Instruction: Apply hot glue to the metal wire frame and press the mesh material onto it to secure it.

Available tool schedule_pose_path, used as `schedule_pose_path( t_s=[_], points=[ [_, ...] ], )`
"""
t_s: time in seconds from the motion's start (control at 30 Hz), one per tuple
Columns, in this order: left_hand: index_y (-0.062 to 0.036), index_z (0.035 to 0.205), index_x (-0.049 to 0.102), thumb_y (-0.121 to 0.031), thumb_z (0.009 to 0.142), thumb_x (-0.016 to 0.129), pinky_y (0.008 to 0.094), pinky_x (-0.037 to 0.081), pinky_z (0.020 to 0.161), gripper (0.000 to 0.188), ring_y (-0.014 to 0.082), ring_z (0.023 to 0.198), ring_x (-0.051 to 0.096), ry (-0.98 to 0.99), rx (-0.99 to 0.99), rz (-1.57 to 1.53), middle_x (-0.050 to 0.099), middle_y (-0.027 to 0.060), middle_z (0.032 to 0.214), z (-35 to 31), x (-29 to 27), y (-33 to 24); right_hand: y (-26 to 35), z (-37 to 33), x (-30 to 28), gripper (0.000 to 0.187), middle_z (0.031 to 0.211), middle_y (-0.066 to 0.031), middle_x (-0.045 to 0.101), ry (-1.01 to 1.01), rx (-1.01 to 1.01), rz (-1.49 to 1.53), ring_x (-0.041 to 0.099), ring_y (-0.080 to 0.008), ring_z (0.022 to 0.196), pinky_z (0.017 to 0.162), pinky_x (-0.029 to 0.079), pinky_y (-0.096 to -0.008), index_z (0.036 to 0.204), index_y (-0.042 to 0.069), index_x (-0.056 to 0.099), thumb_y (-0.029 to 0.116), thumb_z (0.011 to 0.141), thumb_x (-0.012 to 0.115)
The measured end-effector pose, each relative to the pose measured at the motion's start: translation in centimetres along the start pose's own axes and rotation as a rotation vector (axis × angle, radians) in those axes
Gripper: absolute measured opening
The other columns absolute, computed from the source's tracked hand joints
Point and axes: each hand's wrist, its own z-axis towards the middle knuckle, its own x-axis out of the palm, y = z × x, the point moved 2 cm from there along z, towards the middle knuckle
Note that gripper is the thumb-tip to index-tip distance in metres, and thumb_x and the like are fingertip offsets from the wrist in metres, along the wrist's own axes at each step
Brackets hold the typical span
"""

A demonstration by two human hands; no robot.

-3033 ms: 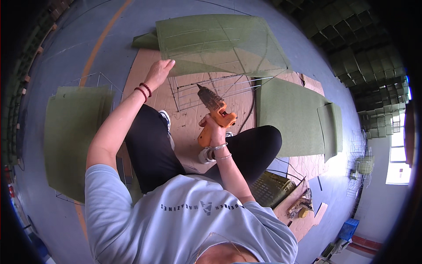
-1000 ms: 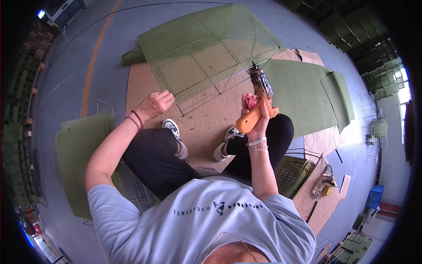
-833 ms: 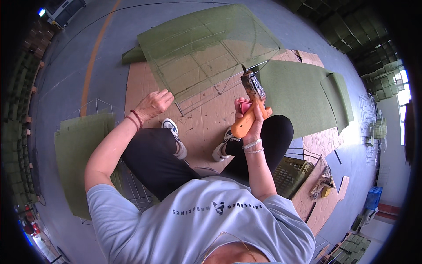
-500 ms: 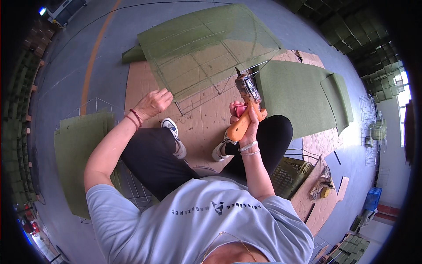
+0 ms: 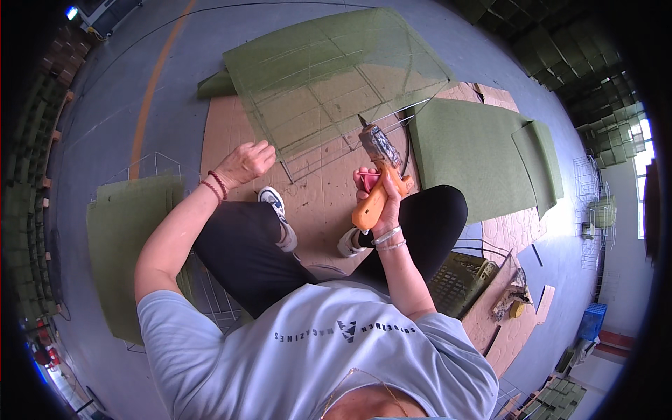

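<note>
Firmly, right hand (image 5: 378, 192) grip wrapped around orange glue gun (image 5: 379, 171), left hand (image 5: 245, 162) loosely curled, empty

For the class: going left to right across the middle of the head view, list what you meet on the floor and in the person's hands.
Green felt panel → left hand → orange glue gun in the right hand → green felt sheet → wire racks.
</note>
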Motion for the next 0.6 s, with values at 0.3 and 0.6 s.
schedule_pose_path(
  t_s=[0.3, 0.6],
  points=[
    [-0.0085, 0.063, 0.05, -0.009, 0.067, 0.054, 0.0225, 0.043, 0.054, 0.006, 0.0119, 0.07, 0.049, -0.008, 0.018, 0.047, 0.043, 0.0008, 0.068, 0.3, -0.3, -0.1, -1.2, 0.3, -0.7, 0.028, 0.103, -0.0156, 0.057, -0.005, 0.039, -0.002, 0.057, -0.0291, 0.099, 0.056, 0.049, -0.026, 0.096, 0.002, 0.051, 0.027, 0.084, 0.056],
    [-0.0084, 0.062, 0.051, -0.009, 0.066, 0.055, 0.0224, 0.043, 0.054, 0.006, 0.0117, 0.07, 0.049, 0.002, 0.034, 0.047, 0.045, 0.0004, 0.068, 0.7, -0.3, -0.2, -3.9, 1.2, -1.9, 0.027, 0.103, -0.0158, 0.058, -0.024, 0.165, 0.025, 0.057, -0.0286, 0.099, 0.056, 0.05, -0.0261, 0.095, 0.003, 0.051, 0.028, 0.085, 0.055]
  ],
)
